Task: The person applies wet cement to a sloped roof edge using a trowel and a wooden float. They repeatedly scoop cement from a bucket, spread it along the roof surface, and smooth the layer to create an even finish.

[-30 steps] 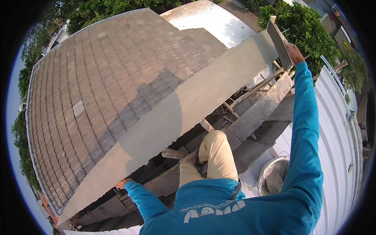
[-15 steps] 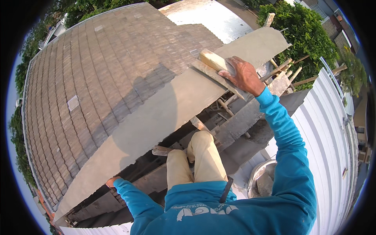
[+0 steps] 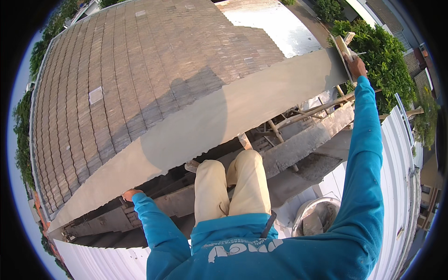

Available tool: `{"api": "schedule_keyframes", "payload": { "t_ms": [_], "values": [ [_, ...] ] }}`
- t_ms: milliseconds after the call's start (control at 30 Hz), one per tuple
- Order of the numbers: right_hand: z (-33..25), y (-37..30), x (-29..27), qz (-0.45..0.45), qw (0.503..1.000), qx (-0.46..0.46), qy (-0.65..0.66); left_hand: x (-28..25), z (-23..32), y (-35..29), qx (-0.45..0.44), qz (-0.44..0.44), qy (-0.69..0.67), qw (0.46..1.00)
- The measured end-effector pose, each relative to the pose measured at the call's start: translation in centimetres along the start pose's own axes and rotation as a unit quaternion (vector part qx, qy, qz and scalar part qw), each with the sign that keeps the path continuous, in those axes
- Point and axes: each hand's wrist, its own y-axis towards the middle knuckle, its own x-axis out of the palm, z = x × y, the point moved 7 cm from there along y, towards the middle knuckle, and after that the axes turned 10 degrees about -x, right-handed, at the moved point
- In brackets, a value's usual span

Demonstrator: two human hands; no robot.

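Stretched far out to the upper right, my right hand (image 3: 357, 67) is closed on a long wooden plastering float (image 3: 344, 57). The float lies across the far end of a smooth, grey-plastered slab (image 3: 266, 91), its long side crossing the slab's width. My left hand (image 3: 132, 194) is at the slab's near edge, low on the left, and appears closed on that edge; most of its fingers are hidden. My shadow covers the middle of the plaster.
Brown roof tiles (image 3: 116, 70) border the slab's far side. Below its near edge are bamboo poles (image 3: 291, 122), rough concrete beams and dark gaps. A bucket (image 3: 298, 219) with grey contents stands by my right side, near white corrugated roofing (image 3: 392, 182). A leafy tree (image 3: 385, 56) grows beyond the slab.
My right hand has carried the float away along the slab, from its middle right to its far end. The left hand stays at the near edge.
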Motion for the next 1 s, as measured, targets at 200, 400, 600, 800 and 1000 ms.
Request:
{"api": "schedule_keyframes", "payload": {
  "t_ms": [200,400,600,800,1000],
  "values": [
    [-6.0,-1.4,-0.1,-0.072,0.997,-0.027,0.005,-1.4,-2.2,-2.7,-0.078,-0.010,-0.154,0.985],
    [-14.8,-6.3,-1.0,-0.080,0.987,-0.094,0.098,1.6,-2.4,-2.2,-0.149,0.120,-0.352,0.916],
    [-24.6,-11.1,-1.8,-0.117,0.982,-0.111,0.094,18.6,-8.7,-8.8,-0.180,0.181,-0.677,0.691],
    [-35.3,-17.7,-2.8,-0.143,0.968,-0.147,0.146,34.8,-14.7,-20.3,-0.377,0.052,-0.401,0.833],
    [-51.4,-27.4,-3.4,-0.183,0.905,-0.337,0.185,37.9,-13.7,-21.4,-0.340,-0.056,-0.400,0.849]
  ]
}}
